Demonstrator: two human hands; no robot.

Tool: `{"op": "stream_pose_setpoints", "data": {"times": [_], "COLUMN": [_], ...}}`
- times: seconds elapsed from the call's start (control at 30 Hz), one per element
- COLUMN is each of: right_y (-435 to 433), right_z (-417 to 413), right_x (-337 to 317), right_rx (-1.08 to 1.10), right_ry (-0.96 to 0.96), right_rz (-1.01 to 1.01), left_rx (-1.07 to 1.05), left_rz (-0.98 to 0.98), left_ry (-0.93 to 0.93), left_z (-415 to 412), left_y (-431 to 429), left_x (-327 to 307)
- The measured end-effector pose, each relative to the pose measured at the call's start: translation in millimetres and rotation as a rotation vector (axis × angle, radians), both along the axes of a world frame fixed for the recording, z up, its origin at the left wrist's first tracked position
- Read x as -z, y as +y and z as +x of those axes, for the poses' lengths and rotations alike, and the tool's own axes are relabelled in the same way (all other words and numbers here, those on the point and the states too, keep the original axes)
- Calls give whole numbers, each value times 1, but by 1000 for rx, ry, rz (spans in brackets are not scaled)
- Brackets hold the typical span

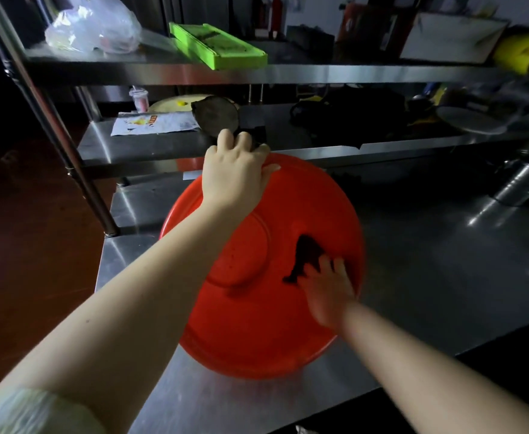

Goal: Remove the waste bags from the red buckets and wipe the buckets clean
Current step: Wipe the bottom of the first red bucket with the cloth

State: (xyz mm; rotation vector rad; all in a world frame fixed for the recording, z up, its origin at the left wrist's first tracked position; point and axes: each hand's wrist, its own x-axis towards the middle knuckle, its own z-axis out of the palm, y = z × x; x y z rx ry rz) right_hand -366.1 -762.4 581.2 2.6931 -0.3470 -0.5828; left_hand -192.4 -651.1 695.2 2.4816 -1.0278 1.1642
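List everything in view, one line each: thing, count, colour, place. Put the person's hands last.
round red plastic bucket: one, red, tilted on the table
dark wiping cloth: one, near black, against the bucket under the right hand
stainless steel table: one, silver, under the bucket
crumpled clear plastic bag: one, clear, top shelf, left
flat green plastic tool: one, bright green, top shelf
rounded yellow object: one, yellow, top shelf, right
printed white paper sheet: one, white, middle shelf
dark round disc: one, dark grey, middle shelf, beside the paper
left hand: one, grip on the bucket's far rim
right hand: one, pressing the cloth on the bucket
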Motion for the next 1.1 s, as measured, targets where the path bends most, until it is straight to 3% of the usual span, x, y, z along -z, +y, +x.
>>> {"op": "stream_pose_setpoints", "data": {"times": [0.03,0.1,0.17,0.23,0.3,0.37,0.43,0.57,0.67,0.77,0.83,1.0,1.1], "right_y": [19,63,105,118,97,56,20,11,21,23,19,14,18], "right_z": [-5,-3,0,-12,-25,-34,-32,-5,10,12,12,5,-1], "right_x": [8,21,25,20,15,10,4,-3,-3,-2,-3,-6,-5], "right_rx": [72,200,126,108,38,-22,-3,75,131,158,176,241,262], "right_ry": [17,-6,-186,-346,-320,-166,-186,-278,-277,-325,-337,-313,-209], "right_rz": [162,677,1177,1330,1208,850,499,269,294,388,434,530,660], "left_rx": [-14,2,43,63,57,45,46,85,33,-215,-269,-354,-278], "left_rz": [-6,3,45,71,83,121,164,273,278,-18,-181,-559,-602], "left_ry": [17,58,48,13,4,39,123,342,456,622,692,766,705], "left_z": [-1,-3,-4,-3,-1,3,11,35,39,26,7,-43,-49], "left_y": [-1,-7,-12,-14,-14,-15,-19,-37,-39,2,43,102,86], "left_x": [-1,-5,-5,-3,-4,-8,-14,-33,-52,-56,-36,24,45]}}
